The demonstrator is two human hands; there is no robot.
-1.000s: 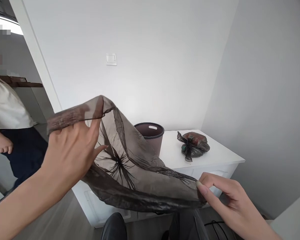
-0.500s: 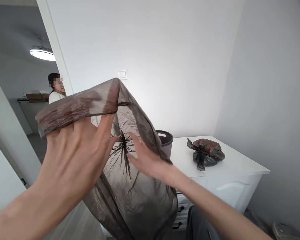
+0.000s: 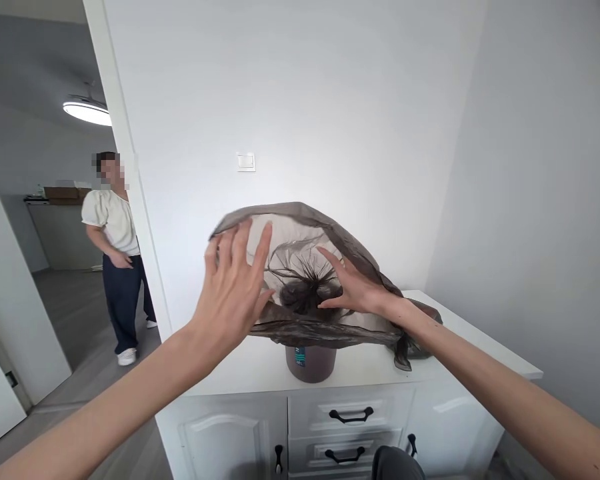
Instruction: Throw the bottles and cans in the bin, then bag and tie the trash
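A thin, see-through dark garbage bag (image 3: 325, 333) spreads open over the trash bin (image 3: 311, 365), with its gathered bottom knot (image 3: 311, 287) showing inside the mouth. My left hand (image 3: 235, 280) reaches into the left side of that mouth, fingers spread against the plastic. From the right, my right hand (image 3: 355, 283) is also inside the bag, thumb and fingers apart. Only the lower part of the bin, with a teal label, shows below the plastic. A tied dark bag (image 3: 423, 327) lies on the cabinet to the right, partly covered by my arm and the open bag.
A white cabinet (image 3: 240, 373) with black handles carries the bin. Behind it rises a white wall with a light switch (image 3: 246, 162). Through the doorway at left stands a person (image 3: 117, 247) in a white top and dark trousers. A door (image 3: 0, 367) edges the left side.
The bag has moved forward and down from in front of me to over the bin. Both hands went with it, the left coming out from under the folded rim. The person has come further into view.
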